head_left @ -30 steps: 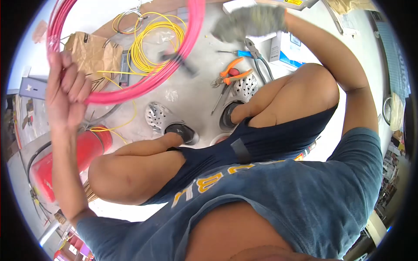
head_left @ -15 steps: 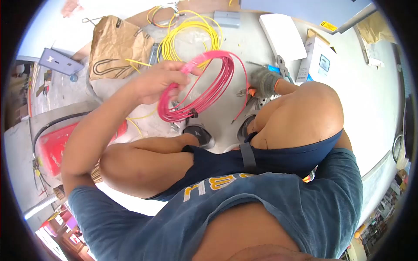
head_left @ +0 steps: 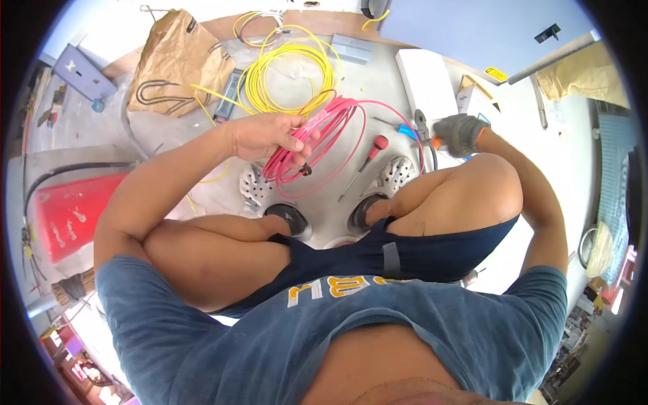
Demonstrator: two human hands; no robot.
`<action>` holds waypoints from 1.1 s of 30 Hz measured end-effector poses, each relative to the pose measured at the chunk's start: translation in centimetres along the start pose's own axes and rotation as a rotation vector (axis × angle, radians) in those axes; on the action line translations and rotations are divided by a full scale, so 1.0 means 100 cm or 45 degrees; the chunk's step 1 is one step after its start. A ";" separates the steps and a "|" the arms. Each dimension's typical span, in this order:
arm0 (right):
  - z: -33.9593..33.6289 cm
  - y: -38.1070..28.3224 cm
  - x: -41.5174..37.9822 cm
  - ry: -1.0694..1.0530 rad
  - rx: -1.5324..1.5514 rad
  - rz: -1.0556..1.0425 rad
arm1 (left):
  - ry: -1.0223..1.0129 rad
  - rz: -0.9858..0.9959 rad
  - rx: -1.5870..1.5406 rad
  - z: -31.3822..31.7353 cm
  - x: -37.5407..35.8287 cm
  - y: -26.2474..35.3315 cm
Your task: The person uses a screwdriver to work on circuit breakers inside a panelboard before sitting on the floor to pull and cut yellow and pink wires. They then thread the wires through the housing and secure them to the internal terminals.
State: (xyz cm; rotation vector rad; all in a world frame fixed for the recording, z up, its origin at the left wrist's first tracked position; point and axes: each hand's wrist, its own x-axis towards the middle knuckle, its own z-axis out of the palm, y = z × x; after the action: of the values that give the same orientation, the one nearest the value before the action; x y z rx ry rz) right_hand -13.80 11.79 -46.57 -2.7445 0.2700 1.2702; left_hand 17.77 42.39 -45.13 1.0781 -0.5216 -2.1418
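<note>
My bare left hand [head_left: 277,138] is closed around a coil of pink-red wire [head_left: 331,131], held up above the floor between my feet. A small black clip or tie sits at the coil's lower edge. One loose strand arcs off to the right. My right hand [head_left: 461,135], in a grey work glove, is closed on a small orange-handled tool [head_left: 436,142], apparently pliers, mostly hidden by the fingers. Just left of the glove lie dark pliers [head_left: 421,125]. A red-handled screwdriver [head_left: 379,144] rests on the floor between the coil and my right foot.
A coil of yellow wire [head_left: 268,81] lies ahead, beside a brown paper bag [head_left: 179,64] and a grey tube [head_left: 229,94]. A white box [head_left: 425,77] and a blue-handled tool [head_left: 406,130] are at the right. A red container [head_left: 77,216] stands on my left.
My right hand has moved right, away from the coil, with the tool in it. My left hand still holds the coil, now slightly lower. The red-handled screwdriver has come into view.
</note>
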 end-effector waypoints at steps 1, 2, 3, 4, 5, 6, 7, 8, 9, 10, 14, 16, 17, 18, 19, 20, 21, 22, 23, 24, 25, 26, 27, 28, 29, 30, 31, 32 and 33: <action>-0.009 0.015 -0.017 0.014 -0.127 -0.030 | -0.011 0.020 -0.021 0.000 0.005 -0.006; -0.048 0.001 -0.042 -0.181 -0.125 0.210 | 0.083 -0.007 -0.019 -0.003 0.013 -0.010; -0.054 0.011 -0.056 -0.076 -0.169 0.303 | 0.180 -0.034 -0.021 -0.007 0.018 -0.014; -0.057 0.025 -0.064 -0.051 -0.288 0.355 | 0.178 -0.021 -0.048 -0.009 0.021 -0.017; -0.048 0.055 -0.066 0.097 -0.301 0.358 | 0.193 0.033 -0.024 -0.011 0.021 -0.017; -0.064 0.049 -0.078 0.194 -0.338 0.353 | 0.210 0.080 0.008 -0.012 0.021 -0.015; -0.085 0.044 -0.084 0.034 -0.138 0.423 | 0.287 0.108 0.019 -0.011 0.021 -0.014; -0.089 0.046 -0.085 -0.043 0.315 0.365 | 0.279 0.089 0.022 -0.013 0.021 -0.013; -0.094 0.047 -0.086 -0.136 0.772 0.350 | 0.369 0.105 -0.001 -0.015 0.022 -0.009; -0.080 0.064 -0.085 -0.126 1.463 0.179 | 0.454 0.127 -0.020 -0.015 0.025 -0.005; -0.070 -0.008 -0.036 -0.016 1.709 -0.559 | 0.552 0.202 0.027 -0.030 0.032 0.007; -0.086 -0.055 -0.021 0.039 1.502 -0.486 | 0.609 0.167 0.011 -0.038 0.034 0.009; -0.091 -0.075 -0.013 0.000 1.513 -0.372 | 0.668 0.160 -0.035 -0.040 0.034 0.014; -0.102 -0.094 -0.012 0.031 1.537 -0.374 | 0.665 0.147 0.001 -0.039 0.033 0.018; -0.117 -0.111 -0.015 0.072 1.174 -0.163 | 0.740 0.153 0.014 -0.036 0.031 0.020; -0.128 -0.122 -0.016 0.101 0.802 0.050 | 0.813 0.168 0.020 -0.033 0.031 0.022; -0.130 -0.127 -0.009 0.117 0.810 0.059 | 0.807 0.170 0.040 -0.034 0.030 0.026; -0.128 -0.129 0.005 0.242 0.562 0.038 | 0.807 0.171 0.011 -0.035 0.029 0.029; -0.124 -0.132 0.017 0.355 0.314 0.015 | 0.807 0.165 -0.024 -0.034 0.028 0.030; -0.121 -0.135 0.023 0.359 0.321 0.015 | 0.809 0.161 -0.018 -0.032 0.027 0.029; -0.118 -0.136 0.028 0.467 0.361 -0.016 | 0.791 0.126 -0.050 -0.031 0.027 0.029; -0.117 -0.138 0.032 0.574 0.401 -0.044 | 0.771 0.092 -0.081 -0.029 0.027 0.030; -0.115 -0.139 0.034 0.579 0.406 -0.037 | 0.767 0.090 -0.072 -0.030 0.029 0.027; -0.113 -0.140 0.037 0.593 0.420 -0.011 | 0.739 0.076 -0.121 -0.032 0.032 0.023; -0.112 -0.140 0.038 0.603 0.435 0.014 | 0.711 0.060 -0.174 -0.030 0.033 0.021; -0.111 -0.139 0.040 0.605 0.438 0.017 | 0.710 0.058 -0.170 -0.029 0.034 0.021; -0.110 -0.137 0.041 0.610 0.382 -0.033 | 0.724 0.068 -0.176 -0.028 0.036 0.020; -0.110 -0.137 0.039 0.613 0.328 -0.082 | 0.735 0.076 -0.183 -0.025 0.037 0.020; -0.111 -0.137 0.038 0.611 0.335 -0.077 | 0.731 0.069 -0.180 -0.023 0.038 0.020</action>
State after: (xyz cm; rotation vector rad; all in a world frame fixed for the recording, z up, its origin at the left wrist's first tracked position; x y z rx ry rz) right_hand -0.32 22.88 -42.01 -2.7536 0.3577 0.4999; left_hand 18.81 38.12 -47.35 1.4952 -0.1242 -1.6812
